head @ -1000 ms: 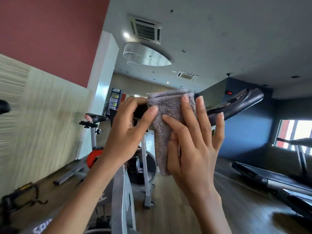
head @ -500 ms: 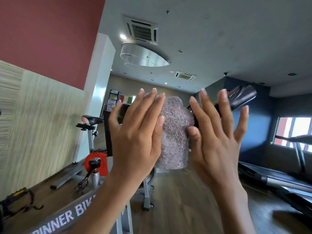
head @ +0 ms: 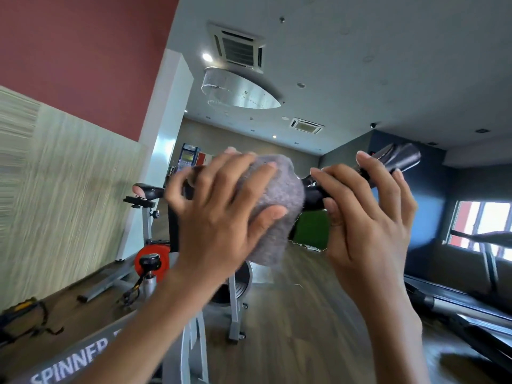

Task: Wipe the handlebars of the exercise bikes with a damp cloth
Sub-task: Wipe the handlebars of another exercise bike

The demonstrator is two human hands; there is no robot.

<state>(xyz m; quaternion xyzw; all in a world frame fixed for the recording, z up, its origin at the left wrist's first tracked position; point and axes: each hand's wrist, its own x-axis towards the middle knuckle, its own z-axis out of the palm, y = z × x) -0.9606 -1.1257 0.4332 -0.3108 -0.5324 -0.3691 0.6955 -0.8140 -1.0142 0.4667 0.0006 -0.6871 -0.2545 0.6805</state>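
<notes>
- Grey cloth (head: 279, 189) sits bunched over the handlebar (head: 401, 159), near its middle.
- Our left hand (head: 219, 217) clamps the cloth (thumb low on it, fingers over the top).
- Our right hand (head: 368, 217) curls round the bare handlebar just beside it.

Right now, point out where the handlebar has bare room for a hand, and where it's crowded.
Free: the flared end of the black tubular handlebar, beyond the right hand; also a short bare stretch between that hand and the grey fuzzy cloth. Crowded: the middle, where the left hand grips the cloth over the bar.
</notes>
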